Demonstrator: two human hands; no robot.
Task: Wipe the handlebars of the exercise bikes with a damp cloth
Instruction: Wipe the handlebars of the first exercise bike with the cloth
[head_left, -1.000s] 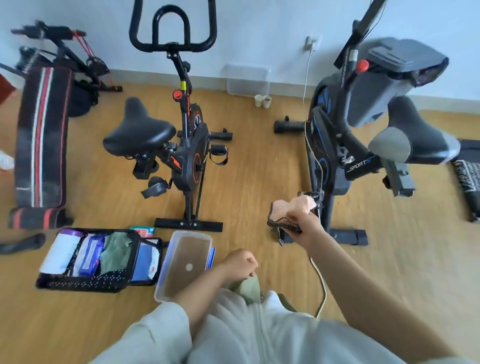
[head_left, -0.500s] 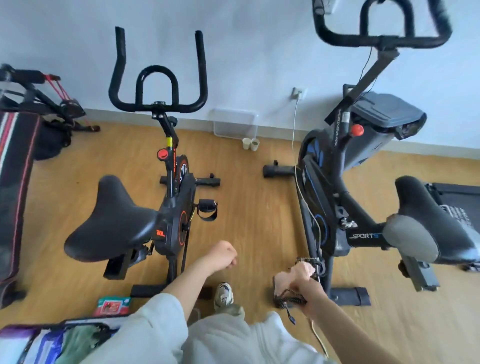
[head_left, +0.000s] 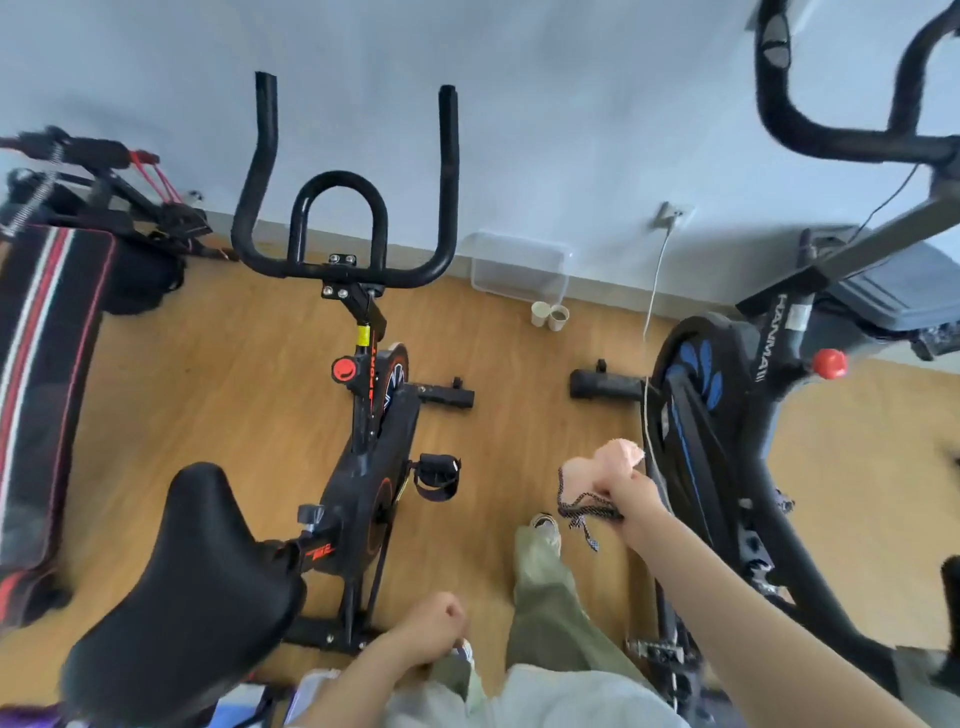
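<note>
Two exercise bikes stand on the wooden floor. The left one, black with orange trim, has its black handlebars (head_left: 343, 228) near the wall and its saddle (head_left: 192, 587) close to me. The right bike (head_left: 717, 415) is black and blue, with its handlebars (head_left: 831, 119) at the top right. My right hand (head_left: 628, 501) is shut on a bunched pink cloth (head_left: 605, 460) with a dark patterned edge, held between the two bikes and next to the right bike's flywheel. My left hand (head_left: 434, 626) hangs low as a closed fist, holding nothing I can see.
A black bench with red and white stripes (head_left: 47, 364) lies at the left. A clear plastic box (head_left: 519, 265) and two paper cups (head_left: 550, 314) sit by the wall. A white cable (head_left: 655, 280) hangs from a wall socket. My foot (head_left: 543, 525) is on the floor between the bikes.
The view has risen and tilted up toward the wall, and the bag and box on the floor have left the frame. My right hand with the cloth has lifted higher between the bikes.
</note>
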